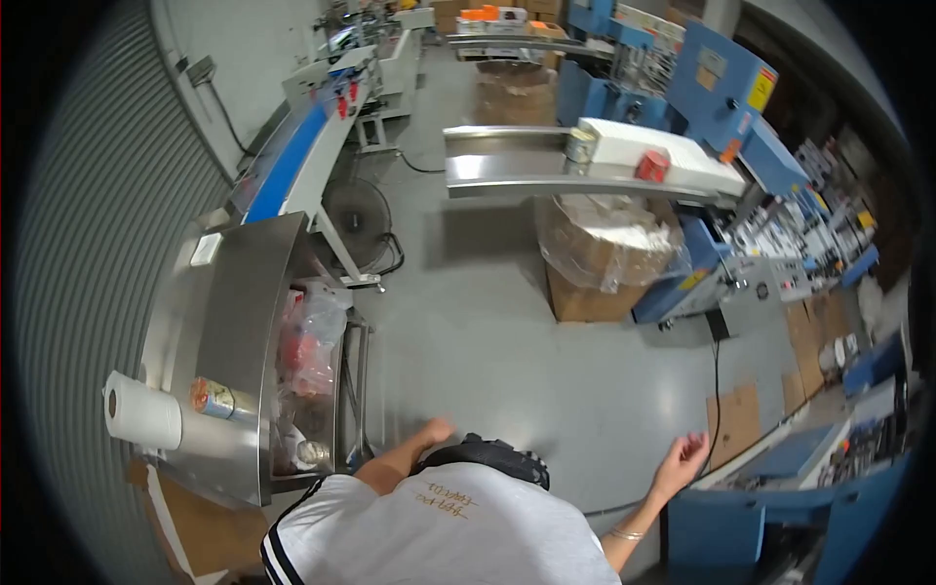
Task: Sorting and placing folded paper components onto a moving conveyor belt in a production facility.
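My left hand [438, 430] is in front of my body, just beside a black bag or pouch [492, 456] at my waist. It is small and blurred, so its fingers do not show clearly, and no object is visible in it. Out to the right, my right hand [690, 454] hangs in the air with loosely bent fingers apart, holding nothing. It is nearest to a flat cardboard sheet [733, 424] on the floor and a black cable [718, 390]. A bracelet [627, 534] circles my right wrist.
At left, a steel table [234, 331] bears a paper towel roll [146, 414] and a printed roll [213, 398]. Beyond it runs a blue conveyor belt [288, 161] near a floor fan [357, 224]. A steel chute [497, 171] juts over a lined carton [595, 292]; blue machines [721, 73] line the right.
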A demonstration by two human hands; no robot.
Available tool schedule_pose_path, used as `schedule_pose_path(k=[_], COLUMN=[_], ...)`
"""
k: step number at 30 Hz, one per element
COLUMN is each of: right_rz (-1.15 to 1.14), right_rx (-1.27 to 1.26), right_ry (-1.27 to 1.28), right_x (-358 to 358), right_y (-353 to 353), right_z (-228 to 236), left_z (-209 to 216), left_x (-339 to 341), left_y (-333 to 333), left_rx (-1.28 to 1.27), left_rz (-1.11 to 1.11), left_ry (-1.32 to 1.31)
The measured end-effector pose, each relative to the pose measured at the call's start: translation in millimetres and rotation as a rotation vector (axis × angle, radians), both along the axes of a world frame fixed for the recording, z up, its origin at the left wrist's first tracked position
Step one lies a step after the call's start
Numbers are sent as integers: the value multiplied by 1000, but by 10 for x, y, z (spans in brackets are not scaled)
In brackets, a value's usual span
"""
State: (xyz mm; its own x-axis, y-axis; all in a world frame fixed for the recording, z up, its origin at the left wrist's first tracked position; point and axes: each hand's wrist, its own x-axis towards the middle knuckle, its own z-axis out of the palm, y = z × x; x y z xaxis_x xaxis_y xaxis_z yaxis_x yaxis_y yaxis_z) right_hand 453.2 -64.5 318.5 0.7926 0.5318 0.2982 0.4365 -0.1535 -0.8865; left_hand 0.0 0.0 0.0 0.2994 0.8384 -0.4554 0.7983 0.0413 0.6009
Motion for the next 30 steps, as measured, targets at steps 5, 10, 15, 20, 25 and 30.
schedule_pose_path(k=[5, 10, 15, 20, 25, 30], right_rz=[314, 532, 795, 1068, 1385, 1386], right_rx=[-141, -280, -632, -395, -67, 0], right_ry=[-187, -163, -333, -460, -318, -365], right_x=[-560, -743, -891, -1593, -2689, -3480], right_y=[1280, 2416, 3534, 4628, 5387, 5853], right_z=[97, 66, -159, -100, 282, 249], left_z=[-171, -1082, -748, 647, 150, 182], left_x=[-715, -943, -870, -670, -956, -1410], left_y=[-101, -222, 853, 1792, 2106, 2409], left_rx=[-21, 154, 136, -106, 200, -6], left_rz=[74, -142, 200, 842, 551, 223], left_ry=[16, 253, 56, -236, -221, 237])
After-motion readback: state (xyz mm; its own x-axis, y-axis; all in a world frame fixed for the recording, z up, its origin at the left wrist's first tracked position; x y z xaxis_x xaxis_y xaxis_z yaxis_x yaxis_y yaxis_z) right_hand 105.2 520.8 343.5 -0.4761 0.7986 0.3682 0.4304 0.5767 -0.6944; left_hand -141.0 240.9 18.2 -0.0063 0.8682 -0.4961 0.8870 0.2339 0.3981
